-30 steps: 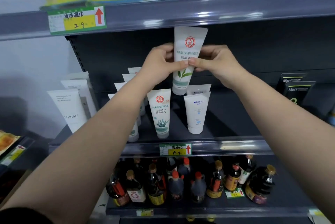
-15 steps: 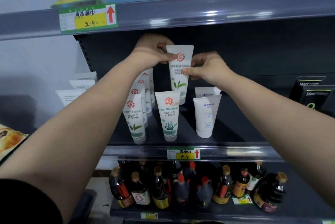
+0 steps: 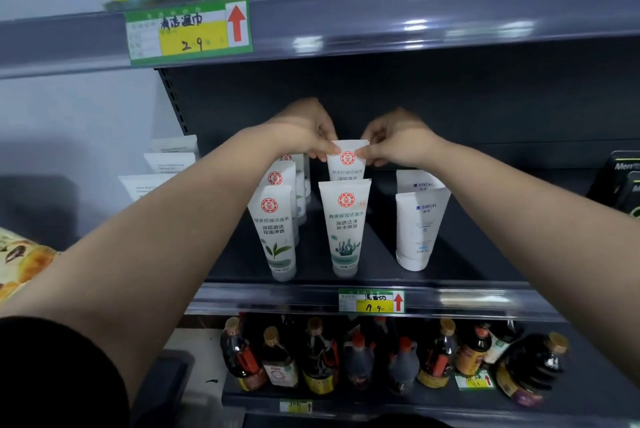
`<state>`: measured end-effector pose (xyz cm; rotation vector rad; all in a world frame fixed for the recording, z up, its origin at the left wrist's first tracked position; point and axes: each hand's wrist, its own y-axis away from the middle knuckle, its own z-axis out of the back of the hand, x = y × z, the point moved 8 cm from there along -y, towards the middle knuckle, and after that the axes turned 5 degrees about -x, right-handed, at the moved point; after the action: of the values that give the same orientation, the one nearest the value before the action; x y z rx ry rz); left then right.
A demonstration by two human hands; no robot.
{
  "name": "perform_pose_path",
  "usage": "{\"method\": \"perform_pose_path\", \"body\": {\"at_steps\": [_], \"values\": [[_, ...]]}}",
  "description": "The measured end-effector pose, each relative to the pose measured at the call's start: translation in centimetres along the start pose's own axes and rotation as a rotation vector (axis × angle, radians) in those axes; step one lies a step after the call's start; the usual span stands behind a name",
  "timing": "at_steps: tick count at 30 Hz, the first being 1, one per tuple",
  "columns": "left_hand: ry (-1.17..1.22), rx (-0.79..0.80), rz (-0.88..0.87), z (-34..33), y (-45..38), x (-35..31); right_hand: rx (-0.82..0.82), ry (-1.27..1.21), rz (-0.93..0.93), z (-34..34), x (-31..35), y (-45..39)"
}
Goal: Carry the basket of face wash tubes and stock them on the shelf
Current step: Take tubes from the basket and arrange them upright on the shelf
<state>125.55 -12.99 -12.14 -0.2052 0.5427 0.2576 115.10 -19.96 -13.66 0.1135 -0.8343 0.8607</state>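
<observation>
Both hands, left (image 3: pixel 304 131) and right (image 3: pixel 398 140), pinch the white plastic green-tea tube (image 3: pixel 347 160) at twelve o'clock behind the seaweed-print tube (image 3: pixel 346 226); best seat it upright before releasing.

Dark grey metal shelving unit (image 3: pixel 450 105) with a perforated upright at its left edge, set against a plain pale blue-grey wall (image 3: pixel 69 108). Glossy grey plastic price rail (image 3: pixel 415 22) fronts the upper tier — overhead light reflects off it in bright patches. A second rail (image 3: pixel 263 299) fronts the middle tier. Pale floor (image 3: pixel 194 375) visible lower left — scuffed, one dark mark.
</observation>
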Motion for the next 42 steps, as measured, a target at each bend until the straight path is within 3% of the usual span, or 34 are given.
{"method": "perform_pose_path", "body": {"at_steps": [5, 15, 20, 26, 29, 34, 42], "values": [[-0.063, 0.096, 0.008, -1.2, -0.3, 0.6, 0.091, 0.102, 0.019, -1.4, -0.2, 0.2], [-0.048, 0.088, 0.027, -1.7, 0.5, 1.2, 0.083, 0.146, 0.033, -1.6, 0.2, 0.6], [-0.132, -0.028, -0.011, -0.7, 1.6, 0.3, 0.042, 0.184, 0.07, -0.9, 0.6, 1.6], [-0.207, -0.334, -0.058, 3.9, 6.6, -1.9, -0.2, 0.184, 0.168, 2.9, 3.9, 3.1], [-0.438, -0.406, 0.032, 5.8, 11.1, -0.9, -0.203, 0.265, 0.321, 1.7, 8.0, 4.7], [-0.696, -0.454, 0.261, 7.4, 20.8, 3.6, -0.006, 0.378, 0.563, -6.8, 15.2, 9.3], [-0.849, -0.331, 0.72, 6.3, 38.9, 11.9, 0.343, 0.412, 0.935, -22.6, 22.8, 19.7]]}}
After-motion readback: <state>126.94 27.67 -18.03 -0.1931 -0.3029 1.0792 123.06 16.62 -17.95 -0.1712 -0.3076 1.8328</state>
